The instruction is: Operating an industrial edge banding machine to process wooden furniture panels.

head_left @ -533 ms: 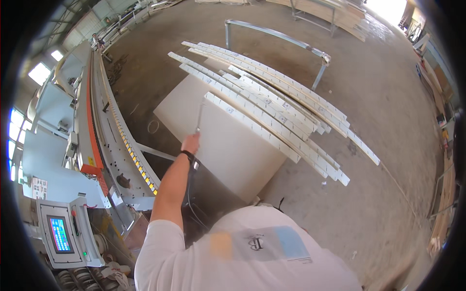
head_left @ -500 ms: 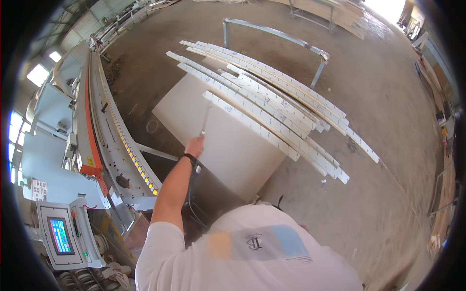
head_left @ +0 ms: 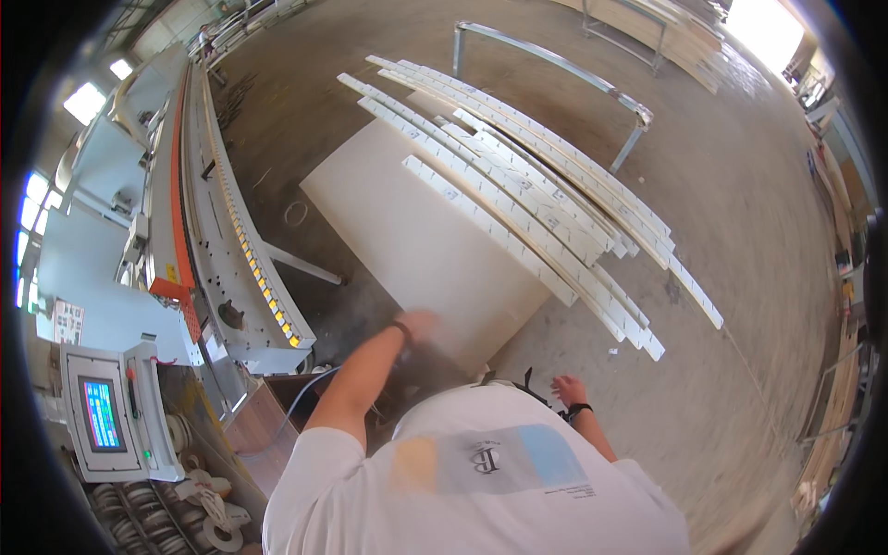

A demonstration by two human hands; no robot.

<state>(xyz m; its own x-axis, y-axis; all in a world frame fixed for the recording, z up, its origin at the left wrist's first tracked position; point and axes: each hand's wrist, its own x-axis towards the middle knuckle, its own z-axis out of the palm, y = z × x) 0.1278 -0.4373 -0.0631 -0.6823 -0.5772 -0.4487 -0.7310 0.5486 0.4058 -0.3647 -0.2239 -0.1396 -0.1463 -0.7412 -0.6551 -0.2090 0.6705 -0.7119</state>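
My left hand (head_left: 421,326), with a dark band at the wrist, is over the near edge of a large white panel (head_left: 388,231). Motion smears its fingers, and I cannot make out what they hold. A thin pale blue hose (head_left: 303,400) loops beside that forearm. Long narrow white strips (head_left: 490,217) with small dark marks lie in rows across the panel's far right part, overhanging it. My right hand (head_left: 568,389) hangs out to the right beside my body, fingers apart and nothing in them; a dark band circles that wrist too.
Along the left runs a long machine with an orange rail (head_left: 176,213) and a row of yellow-and-white pieces (head_left: 264,277). A control box with a lit screen (head_left: 102,414) stands near left. Beyond the strips is a metal frame (head_left: 555,63); stacked boards (head_left: 689,55) lie farther back.
My left hand has drawn back toward my body; the thin wand it held over the panel can no longer be made out. My right hand has come into view. The view has shifted slightly.
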